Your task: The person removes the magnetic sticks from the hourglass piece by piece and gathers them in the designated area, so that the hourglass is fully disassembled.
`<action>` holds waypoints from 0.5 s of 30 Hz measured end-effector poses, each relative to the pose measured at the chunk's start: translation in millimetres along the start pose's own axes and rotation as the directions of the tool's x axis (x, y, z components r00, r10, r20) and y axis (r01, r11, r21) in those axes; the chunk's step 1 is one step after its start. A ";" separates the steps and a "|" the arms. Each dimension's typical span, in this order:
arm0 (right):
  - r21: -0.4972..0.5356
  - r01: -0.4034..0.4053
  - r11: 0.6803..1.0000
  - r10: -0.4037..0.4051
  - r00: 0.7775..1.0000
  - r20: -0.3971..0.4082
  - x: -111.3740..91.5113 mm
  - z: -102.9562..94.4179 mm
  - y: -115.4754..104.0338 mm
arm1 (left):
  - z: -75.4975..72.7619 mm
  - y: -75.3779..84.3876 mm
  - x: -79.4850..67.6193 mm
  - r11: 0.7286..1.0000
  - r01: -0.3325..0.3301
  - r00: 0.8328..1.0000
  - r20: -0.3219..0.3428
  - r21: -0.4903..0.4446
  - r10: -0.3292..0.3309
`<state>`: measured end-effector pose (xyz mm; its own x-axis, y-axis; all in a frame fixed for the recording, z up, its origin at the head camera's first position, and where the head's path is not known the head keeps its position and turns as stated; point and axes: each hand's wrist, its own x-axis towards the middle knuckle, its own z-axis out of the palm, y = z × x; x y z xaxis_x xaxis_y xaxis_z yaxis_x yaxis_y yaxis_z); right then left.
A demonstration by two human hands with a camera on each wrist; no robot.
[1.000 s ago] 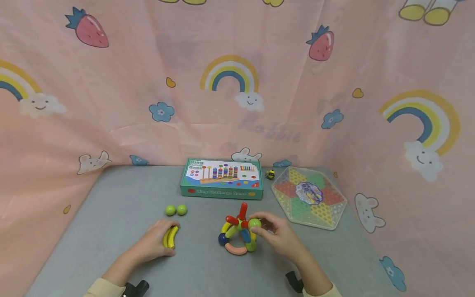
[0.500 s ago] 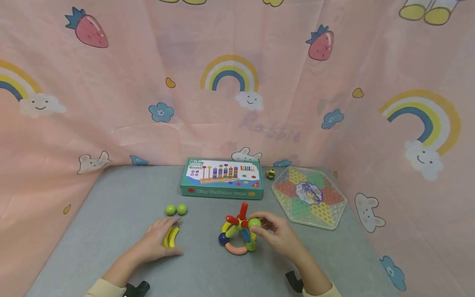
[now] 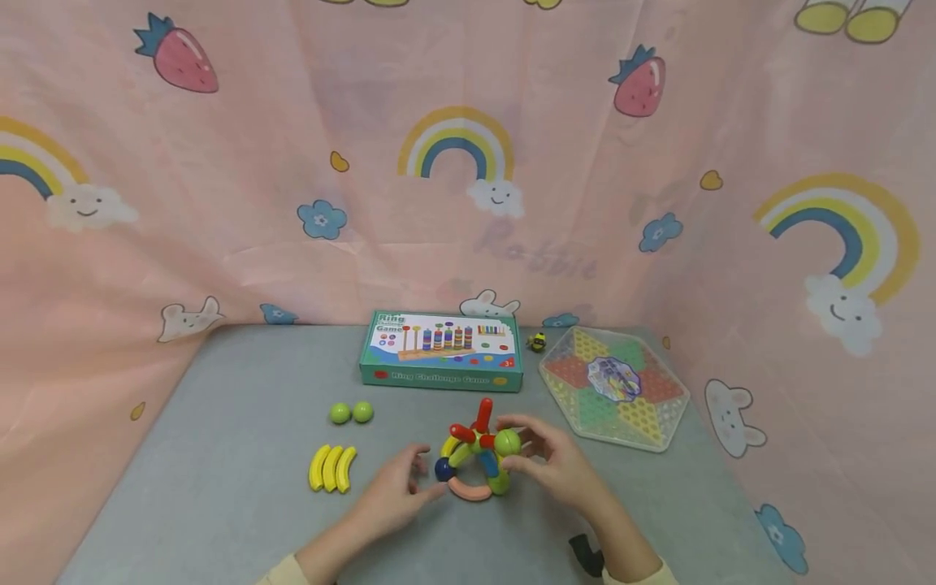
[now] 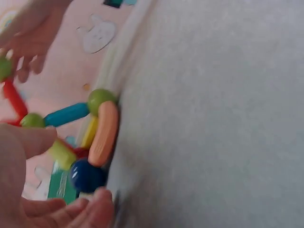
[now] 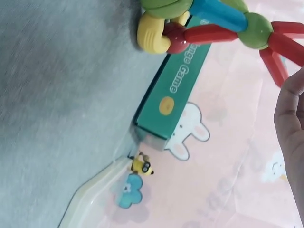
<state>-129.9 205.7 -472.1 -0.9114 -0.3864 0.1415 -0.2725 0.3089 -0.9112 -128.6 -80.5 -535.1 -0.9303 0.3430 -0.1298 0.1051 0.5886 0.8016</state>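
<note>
A construction toy of coloured sticks and balls [image 3: 477,443] stands on the table. Its ring-shaped base includes a salmon curved stick [image 4: 104,133] and a dark blue ball [image 4: 88,175]; red sticks [image 5: 211,34] spread out at the top. My right hand [image 3: 559,463] pinches the green ball [image 3: 508,443] at the end of one red stick. On the other side, my left hand [image 3: 398,491] has thumb and fingers spread beside the dark blue ball, holding nothing. Three yellow curved sticks [image 3: 331,469] lie in a row farther left, with two loose green balls [image 3: 351,413] behind them.
Behind the toy lies a green Ring Challenge Game box [image 3: 441,351]. A small bee figure [image 3: 537,342] sits by its right end. The clear hexagonal board [image 3: 614,388] with coloured star points is at the back right. A pink printed cloth [image 3: 366,268] hangs behind the table.
My left hand has let go of the yellow curved sticks and moved right to the toy's left side, uncovering all three. My right hand stays at the green ball. The head view has shifted slightly.
</note>
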 end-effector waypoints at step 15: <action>-0.116 -0.056 0.992 0.059 0.998 0.018 -2.3 -26.0 16.2 | 41.5 9.2 35.1 0.978 0.044 0.990 -0.137 0.206 -0.015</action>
<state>-140.2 234.2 -477.1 -0.9201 -0.3834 0.0806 -0.2548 0.4292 -0.8665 -145.7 -32.6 -556.6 -0.9712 0.2304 -0.0609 0.1347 0.7413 0.6575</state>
